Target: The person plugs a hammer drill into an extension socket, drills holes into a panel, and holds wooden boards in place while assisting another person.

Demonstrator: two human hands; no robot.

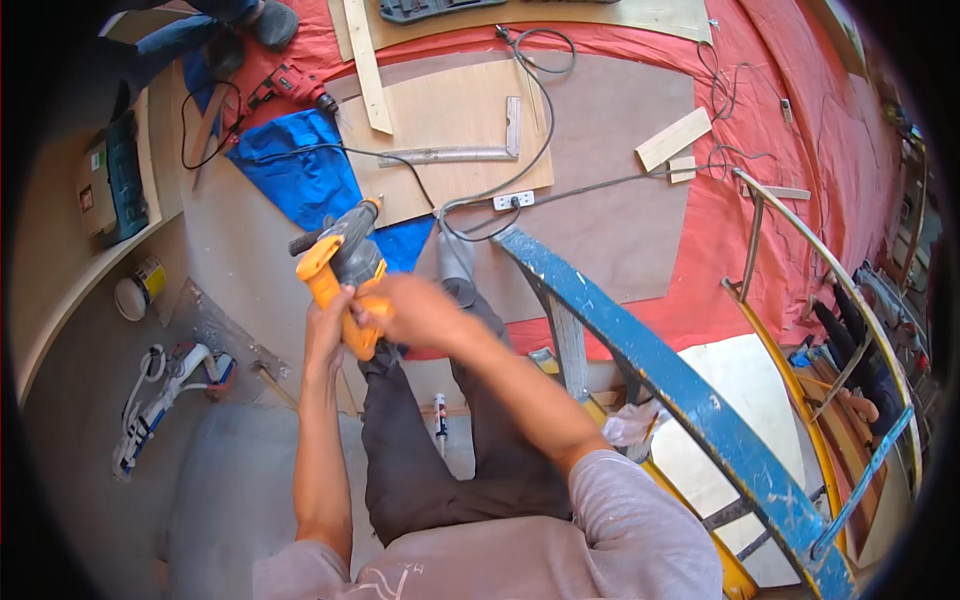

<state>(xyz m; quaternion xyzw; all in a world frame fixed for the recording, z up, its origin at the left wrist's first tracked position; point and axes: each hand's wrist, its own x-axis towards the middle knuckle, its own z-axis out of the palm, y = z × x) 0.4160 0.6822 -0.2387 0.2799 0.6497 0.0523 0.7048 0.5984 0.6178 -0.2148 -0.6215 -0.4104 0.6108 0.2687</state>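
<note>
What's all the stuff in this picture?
power drill: 1, orange-grey, centre
red drill: 1, red, upper left
metal square: 1, silver, on plywood
plywood: several pieces, tan, ahead
power strip: 1, white, ahead
sheets: at least 2, red and blue, ahead
ladder-like frame: 1, blue, right
tub: 1, white, left
tube: 1, white, lower centre
tool: 1, white-blue, lower left
other person: at least 1, blue trousers, upper left
legs: 2, dark trousers, below
left grip, right grip: 1 each, bare, on power drill
</note>
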